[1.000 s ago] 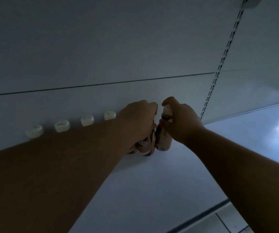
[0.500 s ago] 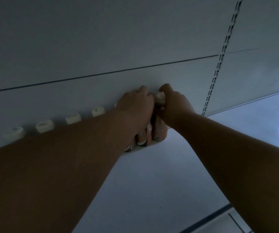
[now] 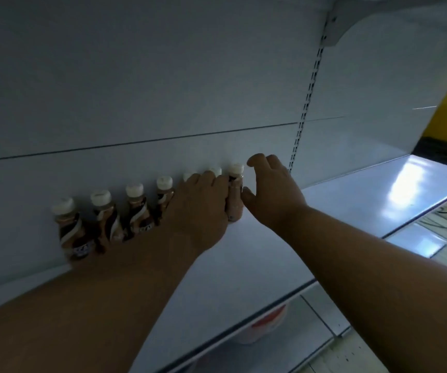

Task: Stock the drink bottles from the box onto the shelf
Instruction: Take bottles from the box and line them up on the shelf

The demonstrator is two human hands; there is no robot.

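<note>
We see a row of small drink bottles (image 3: pixel 103 220) standing upright along the far edge of the white shelf (image 3: pixel 257 254), against the back panel (image 3: pixel 163 76), running from the left toward the middle. Each has a white cap and a brown and white label. Our left hand (image 3: pixel 199 211) reaches across the shelf and lies over the right part of the row, its fingers curled around bottles we can only see by their caps; how firmly it grips them we cannot tell. The rightmost bottle (image 3: pixel 235 196) stands just right of that hand, touching the fingers' side. Our right hand (image 3: pixel 270 192) is spread open just right of this bottle, thumb near the bottle's body and fingers raised beyond its cap, holding nothing. A slotted metal upright (image 3: pixel 308 103) rises on the back panel to the right of the hands. Farther right the shelf top catches a bright reflection. Below the near edge of the shelf, a lower shelf (image 3: pixel 316 321) and a strip of wood-toned floor (image 3: pixel 357 354) are visible.
</note>
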